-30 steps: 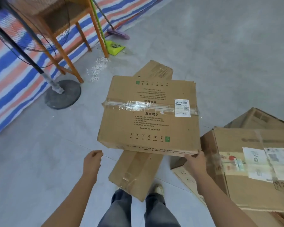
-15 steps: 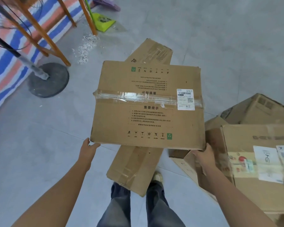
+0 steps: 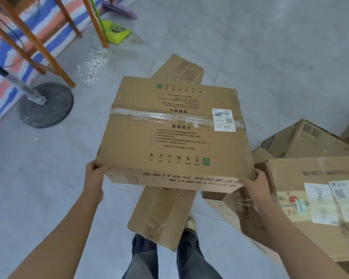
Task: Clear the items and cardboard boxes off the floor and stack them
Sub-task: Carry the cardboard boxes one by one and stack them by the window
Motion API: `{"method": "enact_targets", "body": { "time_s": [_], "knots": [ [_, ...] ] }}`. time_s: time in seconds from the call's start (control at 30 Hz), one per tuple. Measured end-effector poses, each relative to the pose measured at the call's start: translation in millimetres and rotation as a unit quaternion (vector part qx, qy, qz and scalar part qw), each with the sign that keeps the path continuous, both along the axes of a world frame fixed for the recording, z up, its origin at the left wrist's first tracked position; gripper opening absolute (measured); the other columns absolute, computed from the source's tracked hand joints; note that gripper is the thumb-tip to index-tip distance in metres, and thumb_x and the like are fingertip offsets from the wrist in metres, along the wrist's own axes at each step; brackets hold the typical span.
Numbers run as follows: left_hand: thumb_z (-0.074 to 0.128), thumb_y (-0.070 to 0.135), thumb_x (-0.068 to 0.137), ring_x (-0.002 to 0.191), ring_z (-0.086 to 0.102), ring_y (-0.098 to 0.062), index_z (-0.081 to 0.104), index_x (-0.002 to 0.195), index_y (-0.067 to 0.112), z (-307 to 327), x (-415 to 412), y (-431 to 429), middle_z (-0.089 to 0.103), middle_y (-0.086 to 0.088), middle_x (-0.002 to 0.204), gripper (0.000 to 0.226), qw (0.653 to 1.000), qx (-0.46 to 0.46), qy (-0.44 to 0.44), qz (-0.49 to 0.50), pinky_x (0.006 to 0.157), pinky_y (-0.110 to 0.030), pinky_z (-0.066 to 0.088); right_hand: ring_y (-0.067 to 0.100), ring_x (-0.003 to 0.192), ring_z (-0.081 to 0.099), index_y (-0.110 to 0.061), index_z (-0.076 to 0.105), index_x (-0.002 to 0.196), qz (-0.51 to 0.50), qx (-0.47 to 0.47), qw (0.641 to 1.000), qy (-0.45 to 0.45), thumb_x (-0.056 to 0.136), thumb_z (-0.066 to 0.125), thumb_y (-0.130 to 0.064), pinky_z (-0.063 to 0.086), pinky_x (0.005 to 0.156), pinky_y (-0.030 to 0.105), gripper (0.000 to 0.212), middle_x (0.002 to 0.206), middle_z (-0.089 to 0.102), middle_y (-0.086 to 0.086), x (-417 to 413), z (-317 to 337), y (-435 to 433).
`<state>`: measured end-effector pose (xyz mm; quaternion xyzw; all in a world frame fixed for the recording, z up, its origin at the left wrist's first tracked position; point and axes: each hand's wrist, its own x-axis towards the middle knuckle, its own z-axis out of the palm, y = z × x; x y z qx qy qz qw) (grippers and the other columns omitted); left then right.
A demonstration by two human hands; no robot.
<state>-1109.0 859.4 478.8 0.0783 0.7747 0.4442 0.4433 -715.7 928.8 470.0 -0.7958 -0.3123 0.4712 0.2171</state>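
Cardboard box (image 3: 173, 125) now hangs above the floor (image 3: 28, 178), left hand (image 3: 94, 174) newly curled round its near left corner, right hand (image 3: 254, 186) gripping the near right, ready for stacking.

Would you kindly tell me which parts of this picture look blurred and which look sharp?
Head view: the taped box is sharp, its print legible; head view, right edge: the labelled box is motion-smeared; head view, top: the white scraps look fairly crisp.
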Motion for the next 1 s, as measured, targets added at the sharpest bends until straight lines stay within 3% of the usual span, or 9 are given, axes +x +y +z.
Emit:
{"method": "enact_targets", "body": {
  "time_s": [0.13, 0.3, 0.33, 0.43, 0.5, 0.6, 0.73, 0.87, 1.0],
  "knots": [
    [0.049, 0.001, 0.091, 0.084, 0.050, -0.002, 0.049, 0.114, 0.016, 63.7, -12.9, 36.3, 0.051, 0.013, 0.096, 0.028, 0.994, 0.112, -0.019, -0.002, 0.062, -0.015, 0.043, 0.028, 0.091, 0.057, -0.003, 0.039, 0.135, -0.024, 0.104, 0.993, 0.054, 0.078, 0.062, 0.010, 0.048, 0.071, 0.036, 0.063, 0.117, 0.056, 0.014, -13.4, 61.2, 30.2],
    [0.046, 0.002, 0.091, 0.068, 0.063, -0.006, 0.060, 0.093, 0.015, 164.7, -37.3, 87.8, 0.067, 0.014, 0.066, 0.019, 0.969, 0.245, 0.002, -0.039, 0.060, -0.020, 0.048, 0.030, 0.101, 0.056, -0.011, 0.037, 0.138, -0.015, 0.242, 0.966, 0.091, 0.082, 0.062, 0.003, 0.051, 0.082, 0.042, 0.063, 0.121, 0.047, 0.011, -34.7, 180.4, 98.8],
    [0.049, 0.004, 0.091, 0.073, 0.062, -0.012, 0.061, 0.104, 0.013, 183.1, -42.2, 94.4, 0.068, 0.009, 0.074, 0.019, 0.964, 0.260, 0.017, -0.046, 0.062, -0.023, 0.046, 0.030, 0.101, 0.056, -0.011, 0.039, 0.138, -0.003, 0.267, 0.960, 0.088, 0.082, 0.062, 0.003, 0.051, 0.083, 0.044, 0.062, 0.121, 0.048, 0.011, -37.3, 204.7, 107.0],
    [0.058, 0.010, 0.089, 0.093, 0.056, -0.022, 0.037, 0.141, 0.010, 231.4, -55.1, 101.8, 0.054, -0.009, 0.115, 0.057, 0.955, 0.285, 0.031, -0.071, 0.069, -0.027, 0.047, 0.030, 0.106, 0.054, -0.014, 0.038, 0.140, 0.042, 0.315, 0.947, 0.056, 0.081, 0.064, 0.003, 0.048, 0.090, 0.041, 0.067, 0.121, 0.048, 0.010, -39.3, 266.9, 112.7],
    [0.066, 0.017, 0.083, 0.106, 0.055, -0.027, 0.034, 0.144, 0.016, 254.6, -64.8, 101.8, 0.049, -0.009, 0.126, 0.070, 0.950, 0.288, 0.053, -0.105, 0.082, -0.038, 0.050, 0.028, 0.104, 0.052, -0.019, 0.029, 0.145, 0.074, 0.322, 0.943, 0.044, 0.081, 0.063, 0.004, 0.045, 0.084, 0.035, 0.076, 0.122, 0.044, 0.010, -40.0, 300.2, 107.5],
    [0.075, 0.022, 0.073, 0.120, 0.051, -0.033, 0.034, 0.144, 0.022, 286.1, -78.8, 95.7, 0.041, -0.011, 0.144, 0.082, 0.944, 0.282, 0.102, -0.137, 0.098, -0.051, 0.044, 0.032, 0.102, 0.054, -0.029, 0.019, 0.148, 0.113, 0.320, 0.940, 0.042, 0.081, 0.062, 0.007, 0.047, 0.082, 0.040, 0.087, 0.122, 0.042, 0.012, -46.6, 334.9, 96.6],
    [0.069, 0.011, 0.082, 0.126, 0.043, -0.032, 0.030, 0.146, 0.019, 321.3, -87.9, 85.2, 0.034, -0.012, 0.149, 0.076, 0.921, 0.288, 0.206, -0.165, 0.093, -0.038, 0.043, 0.036, 0.107, 0.054, -0.033, 0.020, 0.147, 0.129, 0.331, 0.933, 0.048, 0.080, 0.059, 0.013, 0.049, 0.090, 0.047, 0.090, 0.131, 0.039, 0.014, -66.2, 359.5, 88.0],
    [0.069, 0.011, 0.081, 0.127, 0.042, -0.034, 0.026, 0.148, 0.017, 347.3, -98.5, 67.8, 0.031, -0.013, 0.149, 0.080, 0.915, 0.274, 0.264, -0.136, 0.100, -0.049, 0.042, 0.038, 0.111, 0.052, -0.031, 0.022, 0.146, 0.125, 0.346, 0.928, 0.056, 0.078, 0.058, 0.017, 0.047, 0.093, 0.053, 0.091, 0.141, 0.034, 0.018, -93.1, 372.5, 82.3],
    [0.062, 0.010, 0.087, 0.118, 0.046, -0.032, 0.037, 0.139, 0.003, 371.9, -115.3, 45.9, 0.044, -0.017, 0.138, 0.059, 0.902, 0.260, 0.338, -0.061, 0.086, -0.034, 0.037, 0.034, 0.105, 0.053, -0.025, 0.019, 0.148, 0.151, 0.356, 0.921, 0.035, 0.077, 0.060, 0.015, 0.050, 0.084, 0.045, 0.091, 0.143, 0.034, 0.019, -131.4, 388.6, 88.1]
  ]
}}
